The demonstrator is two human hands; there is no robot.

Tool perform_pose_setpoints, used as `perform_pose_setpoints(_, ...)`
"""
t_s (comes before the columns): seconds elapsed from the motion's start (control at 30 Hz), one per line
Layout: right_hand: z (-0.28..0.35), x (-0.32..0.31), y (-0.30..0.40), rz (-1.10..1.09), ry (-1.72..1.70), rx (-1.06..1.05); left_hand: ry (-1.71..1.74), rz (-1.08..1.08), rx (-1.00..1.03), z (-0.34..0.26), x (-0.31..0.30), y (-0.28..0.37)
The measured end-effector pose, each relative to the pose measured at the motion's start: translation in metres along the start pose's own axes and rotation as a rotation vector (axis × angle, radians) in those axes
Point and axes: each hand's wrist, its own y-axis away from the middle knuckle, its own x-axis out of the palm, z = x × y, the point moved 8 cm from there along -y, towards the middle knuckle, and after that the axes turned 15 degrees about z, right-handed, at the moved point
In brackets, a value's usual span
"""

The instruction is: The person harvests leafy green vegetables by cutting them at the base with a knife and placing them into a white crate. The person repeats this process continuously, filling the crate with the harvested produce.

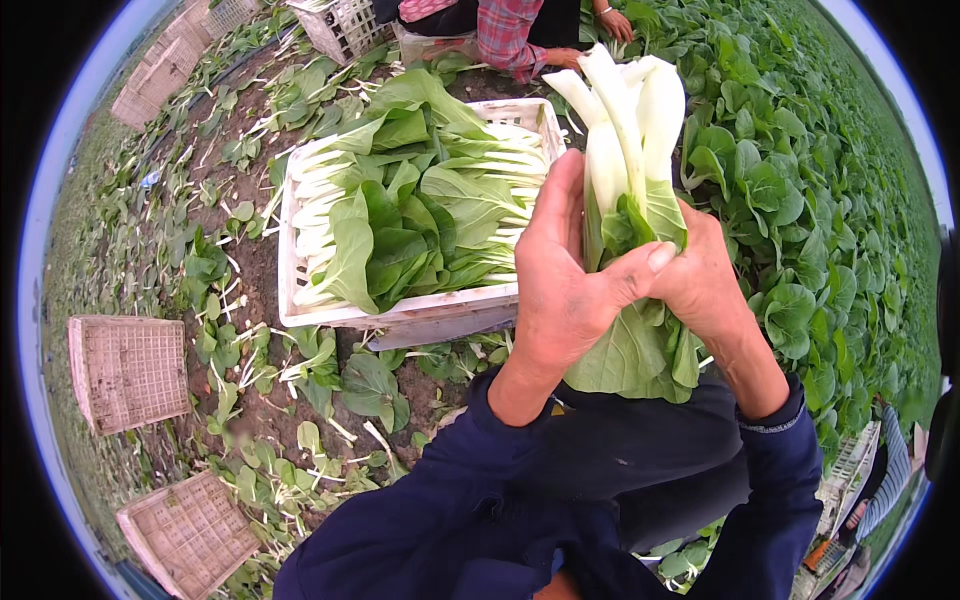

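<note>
Both my hands hold a bunch of bok choy point(634, 150), its white stalks pointing up and away from me and its green leaves hanging over my dark-clad lap. My left hand point(566, 285) wraps the bunch from the left, its thumb laid across the leaves. From the right, my right hand point(694, 266) grips it; part of that hand is hidden behind the leaves. Left of my hands stands a white plastic crate point(397, 311) filled with bok choy, with white stalks along both sides and leaves meeting in the middle.
Growing bok choy point(795, 187) covers the right side. Cut leaves litter the soil. Two plastic crates point(131, 371) point(187, 532) lie at the left, with further crates point(157, 79) at the upper left. A person in a plaid sleeve point(510, 34) works beyond the filled crate; another person's striped sleeve point(889, 472) shows lower right.
</note>
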Motion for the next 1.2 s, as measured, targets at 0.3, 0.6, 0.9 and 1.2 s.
perform_pose_setpoints(0.3, -0.119, 0.129, -0.079, -0.429, -1.042, 0.082, -1.198, 0.255, -0.491, -0.026, -0.121, 0.037)
perform_pose_setpoints(0.6, -0.175, 0.151, -0.083, -0.392, -1.014, 0.236, -1.051, 0.678, -0.671, 0.047, -0.172, 0.030)
perform_pose_setpoints(0.9, -0.041, 0.099, -0.031, 0.027, 1.173, -0.120, -0.772, 0.841, -0.943, 0.079, -0.223, 0.003)
perform_pose_setpoints(1.2, -0.117, 0.084, -0.150, 0.334, 1.385, -0.104, -0.379, 0.864, -0.949, 0.108, -0.238, 0.004)
